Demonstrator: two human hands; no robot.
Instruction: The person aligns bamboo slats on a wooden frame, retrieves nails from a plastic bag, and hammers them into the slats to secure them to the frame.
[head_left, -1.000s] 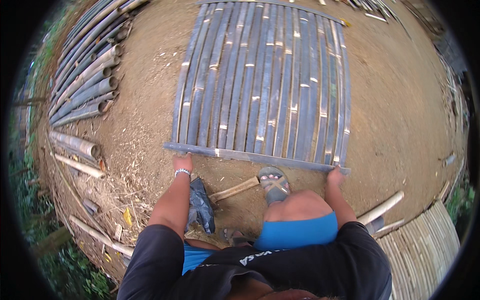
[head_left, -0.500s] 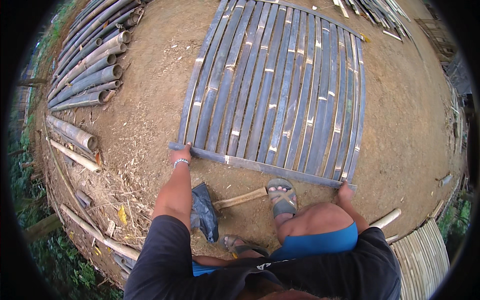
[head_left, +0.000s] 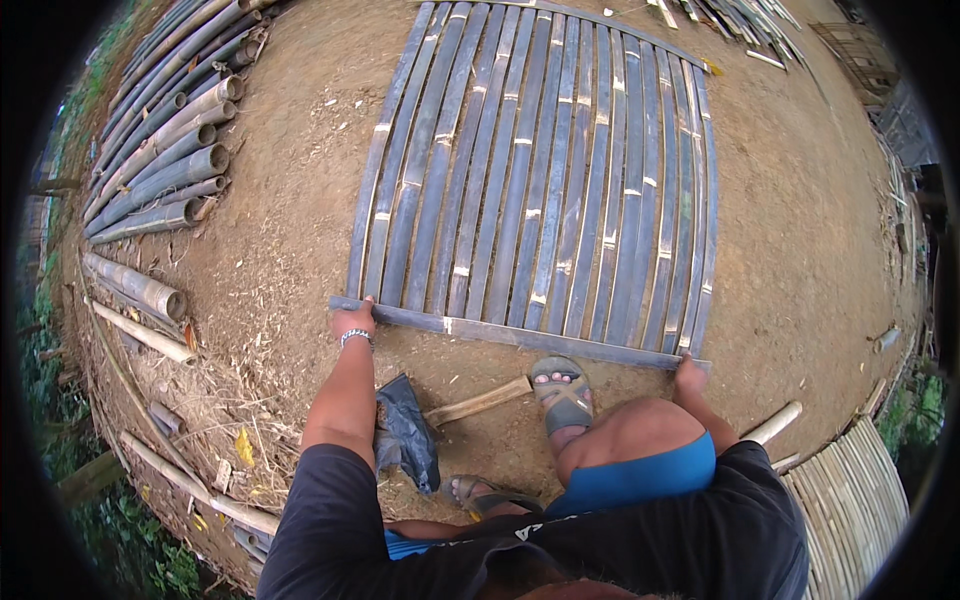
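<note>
A panel of dark split-bamboo slats (head_left: pixel 497 190) lies on the ground in front of me, the slats side by side with narrow gaps. Across its near ends runs a bamboo crosspiece (head_left: pixel 520 334). My left hand (head_left: pixel 352 318), with a chain bracelet at the wrist, is closed around the crosspiece's left end, thumb on top. At the right end, my right hand (head_left: pixel 690 374) grips the same strip; its fingers are partly hidden underneath. Another strip (head_left: pixel 620 28) crosses the panel's far end.
Close to my feet lie a black plastic bag (head_left: pixel 408 435) and a wooden handle (head_left: pixel 480 402). Bamboo poles (head_left: pixel 165 165) are stacked at the far left, with split strips (head_left: pixel 730 15) at the far right. A pale slatted bamboo mat (head_left: pixel 850 510) lies at the near right.
The panel and both hands appear slightly further left and a little higher in the picture, as does the surrounding ground. Both hands keep their hold on the crosspiece.
</note>
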